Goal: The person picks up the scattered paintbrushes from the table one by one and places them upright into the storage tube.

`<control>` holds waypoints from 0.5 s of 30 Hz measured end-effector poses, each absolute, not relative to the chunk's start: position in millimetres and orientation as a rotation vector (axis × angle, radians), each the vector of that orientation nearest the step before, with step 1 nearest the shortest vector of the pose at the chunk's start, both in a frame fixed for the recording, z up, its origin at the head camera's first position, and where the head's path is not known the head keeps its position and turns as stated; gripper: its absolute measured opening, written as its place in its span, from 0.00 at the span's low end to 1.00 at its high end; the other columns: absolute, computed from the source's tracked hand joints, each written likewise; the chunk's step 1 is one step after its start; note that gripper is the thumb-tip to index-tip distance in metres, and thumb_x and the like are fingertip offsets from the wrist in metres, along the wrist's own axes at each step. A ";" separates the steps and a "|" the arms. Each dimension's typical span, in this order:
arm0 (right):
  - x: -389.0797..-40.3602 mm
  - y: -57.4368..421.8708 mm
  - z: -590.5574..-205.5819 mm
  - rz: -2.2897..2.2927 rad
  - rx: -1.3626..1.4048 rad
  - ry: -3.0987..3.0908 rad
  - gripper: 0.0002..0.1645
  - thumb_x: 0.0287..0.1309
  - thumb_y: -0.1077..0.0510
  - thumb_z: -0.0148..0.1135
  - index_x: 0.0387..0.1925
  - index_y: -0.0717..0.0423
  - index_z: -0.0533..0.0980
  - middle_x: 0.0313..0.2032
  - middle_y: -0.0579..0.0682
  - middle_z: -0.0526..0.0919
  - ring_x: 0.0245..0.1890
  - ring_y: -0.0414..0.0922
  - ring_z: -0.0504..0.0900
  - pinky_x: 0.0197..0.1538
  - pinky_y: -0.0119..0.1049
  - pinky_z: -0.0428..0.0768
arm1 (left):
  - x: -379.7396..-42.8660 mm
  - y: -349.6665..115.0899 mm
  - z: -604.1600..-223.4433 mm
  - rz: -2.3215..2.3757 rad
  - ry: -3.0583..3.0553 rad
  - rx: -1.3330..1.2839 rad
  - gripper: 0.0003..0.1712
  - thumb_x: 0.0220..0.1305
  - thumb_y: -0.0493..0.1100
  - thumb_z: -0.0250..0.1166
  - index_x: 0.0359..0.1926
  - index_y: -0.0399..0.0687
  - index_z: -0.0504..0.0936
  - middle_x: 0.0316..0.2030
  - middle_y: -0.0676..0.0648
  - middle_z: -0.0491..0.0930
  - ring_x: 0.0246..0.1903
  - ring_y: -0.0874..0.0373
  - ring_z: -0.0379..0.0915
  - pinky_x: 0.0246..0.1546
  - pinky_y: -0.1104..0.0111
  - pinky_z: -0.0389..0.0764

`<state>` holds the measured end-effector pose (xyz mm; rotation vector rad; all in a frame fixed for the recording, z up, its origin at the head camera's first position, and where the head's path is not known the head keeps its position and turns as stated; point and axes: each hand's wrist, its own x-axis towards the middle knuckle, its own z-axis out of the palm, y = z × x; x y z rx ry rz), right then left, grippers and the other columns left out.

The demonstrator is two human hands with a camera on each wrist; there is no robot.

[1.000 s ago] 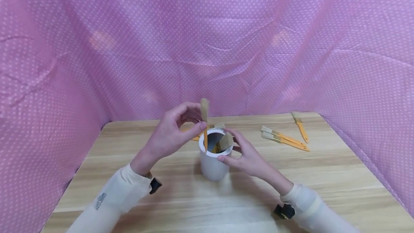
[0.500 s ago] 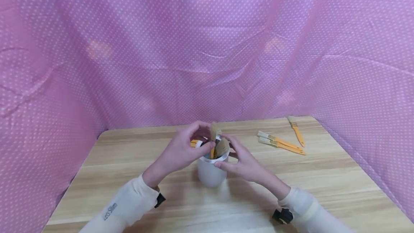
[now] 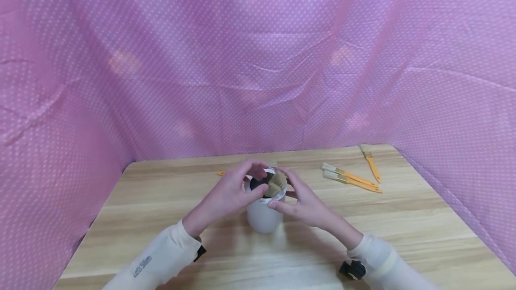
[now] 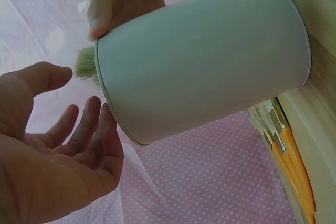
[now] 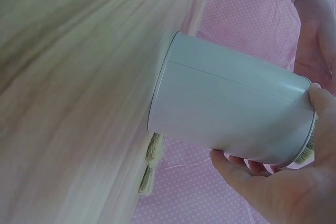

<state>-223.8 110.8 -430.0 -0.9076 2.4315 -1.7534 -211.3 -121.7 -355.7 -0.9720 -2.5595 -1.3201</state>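
Nearest, white canister (image 3: 264,219) stands upright on the table (image 3: 161,223). Right hand (image 3: 306,203) grips its upper wall, thumb near side, other fingers round the far side. Left hand (image 3: 230,194) sits by the mouth, fingers loosely curved, holding nothing. Bristles (image 3: 276,184) protrude at the right of the rim; brush count inside unclear. Canister: probably light, stiff, smooth enough to slip; best held round the wall below the rim. Brushes: likely light, soft-tipped; take by handle. Right, farther: two paintbrushes (image 3: 351,179) side by side, single brush (image 3: 371,164) beyond. Backdrop: dotted pink cloth (image 3: 258,79).
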 end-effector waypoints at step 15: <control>-223.8 109.2 -424.8 -1.765 -0.850 2.413 0.51 0.57 0.58 0.77 0.75 0.54 0.59 0.70 0.52 0.65 0.68 0.52 0.68 0.62 0.49 0.75 | -269.0 -154.3 -368.0 -1.443 -2.585 -0.741 0.19 0.73 0.45 0.65 0.61 0.48 0.75 0.50 0.47 0.80 0.49 0.54 0.77 0.50 0.56 0.78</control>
